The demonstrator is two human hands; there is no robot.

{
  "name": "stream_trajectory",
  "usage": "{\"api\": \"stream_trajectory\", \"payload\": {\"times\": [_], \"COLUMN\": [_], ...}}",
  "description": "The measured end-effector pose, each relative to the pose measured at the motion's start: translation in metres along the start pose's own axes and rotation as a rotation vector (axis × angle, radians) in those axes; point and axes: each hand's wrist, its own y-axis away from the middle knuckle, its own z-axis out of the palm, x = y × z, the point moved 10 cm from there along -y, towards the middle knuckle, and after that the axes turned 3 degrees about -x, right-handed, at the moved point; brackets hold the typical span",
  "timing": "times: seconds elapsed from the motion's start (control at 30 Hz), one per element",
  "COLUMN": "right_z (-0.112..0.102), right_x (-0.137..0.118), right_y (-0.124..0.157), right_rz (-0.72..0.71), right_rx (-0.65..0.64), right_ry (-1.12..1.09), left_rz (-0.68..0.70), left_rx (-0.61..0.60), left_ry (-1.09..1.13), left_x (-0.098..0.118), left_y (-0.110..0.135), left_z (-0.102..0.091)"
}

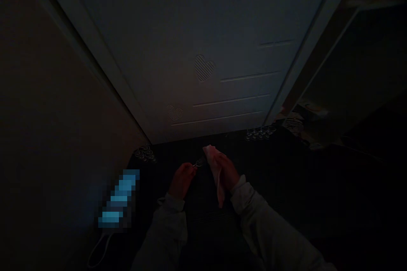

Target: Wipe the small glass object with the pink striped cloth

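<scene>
The scene is very dark. My left hand (182, 180) is closed in a pinch on a small shiny metal object (200, 162), too dim to name. My right hand (226, 171) is closed on a pale pink cloth (215, 168) that is bunched at the top and hangs down below the hand. The cloth touches the shiny object's end. Both hands are held close together above a dark mat (273, 178), just in front of a white door (203, 51). Light sleeves cover both arms.
The white door has heart shapes (204, 68) and thin grooves. A wall (47, 114) runs along the left. Small shiny items (144, 153) lie by the door's corners, others (260, 133) on the right. A glowing blurred patch (119, 199) with a loop of cord (100, 250) lies lower left.
</scene>
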Motion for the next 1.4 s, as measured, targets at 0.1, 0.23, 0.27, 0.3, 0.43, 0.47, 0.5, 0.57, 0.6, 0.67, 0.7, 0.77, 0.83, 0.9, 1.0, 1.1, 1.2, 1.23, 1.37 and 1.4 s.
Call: {"api": "stream_trajectory", "payload": {"times": [0.1,0.23,0.27,0.3,0.43,0.47,0.5,0.57,0.6,0.67,0.7,0.77,0.83,0.9,1.0,1.1,1.2,1.23,1.37,1.4], "right_z": [0.011,0.012,0.012,0.013,0.026,0.031,0.034,0.039,0.04,0.039,0.038,0.033,0.03,0.028,0.027,0.028,0.026,0.024,0.014,0.013], "right_x": [0.003,0.001,0.001,0.002,0.004,0.003,0.003,0.002,0.002,0.0,-0.001,-0.002,-0.004,-0.007,-0.011,-0.012,-0.01,-0.009,-0.004,-0.002], "right_y": [0.002,0.001,0.001,0.002,0.007,0.009,0.01,0.012,0.012,0.012,0.012,0.012,0.012,0.013,0.015,0.015,0.014,0.013,0.01,0.009], "right_rz": [0.039,0.012,0.005,0.003,-0.008,-0.015,-0.025,-0.037,-0.044,-0.067,-0.078,-0.096,-0.115,-0.14,-0.16,-0.145,-0.108,-0.087,0.016,0.034], "right_rx": [-0.073,-0.081,-0.082,-0.086,-0.179,-0.214,-0.243,-0.29,-0.295,-0.292,-0.279,-0.232,-0.195,-0.172,-0.15,-0.147,-0.13,-0.109,-0.02,-0.013], "right_ry": [-0.04,0.043,0.052,0.05,0.106,0.132,0.153,0.187,0.206,0.253,0.275,0.305,0.32,0.326,0.34,0.324,0.256,0.222,0.057,0.019], "left_rz": [-0.019,-0.024,-0.029,-0.035,-0.064,-0.064,-0.061,-0.06,-0.063,-0.067,-0.066,-0.057,-0.054,-0.054,-0.05,-0.053,-0.061,-0.063,-0.069,-0.067], "left_rx": [-0.044,-0.056,-0.063,-0.067,-0.076,-0.073,-0.072,-0.076,-0.08,-0.093,-0.098,-0.102,-0.098,-0.096,-0.091,-0.093,-0.096,-0.097,-0.093,-0.085], "left_ry": [-0.038,-0.041,-0.04,-0.039,-0.031,-0.03,-0.029,-0.033,-0.043,-0.081,-0.103,-0.14,-0.169,-0.197,-0.228,-0.232,-0.222,-0.216,-0.165,-0.148], "left_x": [-0.003,-0.003,-0.004,-0.005,-0.009,-0.009,-0.009,-0.008,-0.008,-0.008,-0.008,-0.007,-0.007,-0.008,-0.009,-0.011,-0.012,-0.012,-0.013,-0.013], "left_y": [0.001,0.002,0.002,0.002,0.001,0.001,0.001,0.001,0.002,0.003,0.004,0.004,0.005,0.004,0.003,0.003,0.003,0.003,0.002,0.001], "left_z": [0.006,0.007,0.008,0.008,0.009,0.009,0.009,0.01,0.012,0.015,0.016,0.018,0.018,0.018,0.017,0.017,0.017,0.016,0.013,0.012]}}
